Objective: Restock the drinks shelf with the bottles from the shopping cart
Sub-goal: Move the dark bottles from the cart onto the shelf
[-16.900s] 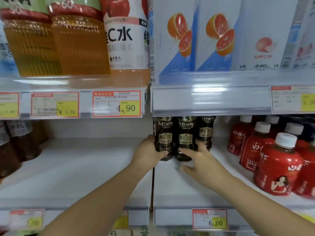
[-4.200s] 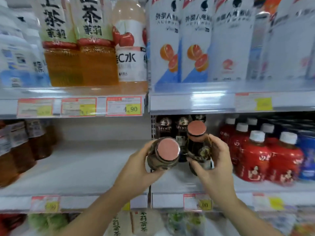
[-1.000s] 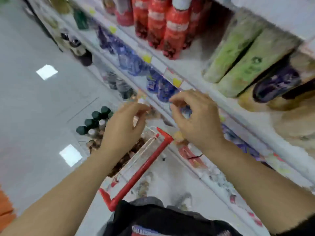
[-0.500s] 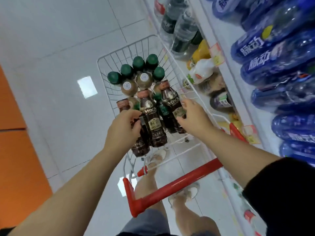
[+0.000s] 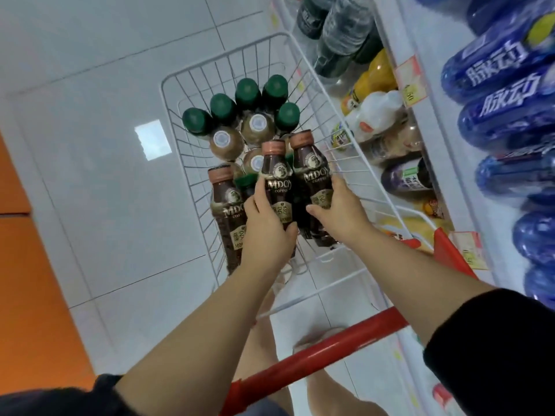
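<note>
Fingers of the left hand (image 5: 267,226) curl round the middle coffee bottle (image 5: 276,175), thumb up its left side. The right hand (image 5: 336,217) grips the right coffee bottle (image 5: 313,172) low on the body, w/ the thumb across the front. Both bottles are dark w/ coppery caps, roughly upright, side by side (touching or just apart, can't tell) over the near half of the cart (image 5: 223,57). A third coffee bottle (image 5: 226,202) stands just left of the left hand, its btm part hidden behind that hand. At the cart's far end, green-capped bottles (image 5: 222,108) cluster round pale-capped bottles (image 5: 223,139). Red handle (image 5: 324,352) crosses below the forearms. On the right runs the shelf (image 5: 453,175), w/ blue bottles (image 5: 504,70) lying on an upper level.
</note>
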`<control>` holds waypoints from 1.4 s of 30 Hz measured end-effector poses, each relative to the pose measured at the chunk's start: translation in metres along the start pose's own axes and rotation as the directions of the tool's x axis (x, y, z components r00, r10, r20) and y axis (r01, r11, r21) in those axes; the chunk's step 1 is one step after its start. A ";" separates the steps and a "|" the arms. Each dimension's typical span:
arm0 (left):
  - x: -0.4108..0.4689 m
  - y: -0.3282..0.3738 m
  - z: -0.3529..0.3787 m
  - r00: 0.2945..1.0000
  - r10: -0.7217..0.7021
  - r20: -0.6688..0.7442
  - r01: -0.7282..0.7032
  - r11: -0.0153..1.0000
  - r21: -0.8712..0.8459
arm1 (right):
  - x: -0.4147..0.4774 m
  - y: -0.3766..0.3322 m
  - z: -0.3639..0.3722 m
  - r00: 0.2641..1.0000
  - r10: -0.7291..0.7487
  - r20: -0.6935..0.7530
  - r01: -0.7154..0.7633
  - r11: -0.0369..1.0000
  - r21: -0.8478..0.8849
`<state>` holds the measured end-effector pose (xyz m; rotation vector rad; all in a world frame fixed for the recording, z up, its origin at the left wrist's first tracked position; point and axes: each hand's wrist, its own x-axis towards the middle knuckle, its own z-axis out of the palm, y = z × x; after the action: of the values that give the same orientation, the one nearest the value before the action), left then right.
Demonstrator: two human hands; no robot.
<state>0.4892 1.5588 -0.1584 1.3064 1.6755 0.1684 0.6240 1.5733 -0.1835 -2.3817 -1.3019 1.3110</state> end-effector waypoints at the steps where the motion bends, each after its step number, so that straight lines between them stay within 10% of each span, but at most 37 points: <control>1: 0.002 0.002 0.005 1.000 0.002 -0.002 -0.002 1.000 0.008 | -0.003 -0.001 -0.002 1.000 0.008 -0.003 -0.008 1.000 0.029; 11: -0.017 0.034 -0.020 0.998 -0.015 0.055 0.031 0.952 -0.305 | -0.068 -0.018 -0.071 0.992 -0.013 -0.124 0.044 0.969 0.244; 19: -0.111 0.156 -0.083 0.914 0.397 -0.083 -0.399 0.848 -0.347 | -0.186 -0.061 -0.186 0.909 -0.073 -0.411 0.240 0.896 0.372; 32: -0.281 0.323 -0.119 0.290 0.957 -0.027 -0.893 0.260 -0.367 | -0.408 -0.069 -0.322 0.431 0.164 -0.887 0.653 0.622 0.433; 42: -0.453 0.366 -0.037 -0.092 0.966 0.240 -0.806 0.069 -0.588 | -0.575 0.046 -0.330 0.216 0.462 -0.860 0.715 0.525 0.461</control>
<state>0.6878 1.3618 0.3536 1.8294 -0.1515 0.6878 0.7520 1.2128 0.3604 -1.5002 -0.2229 -0.0452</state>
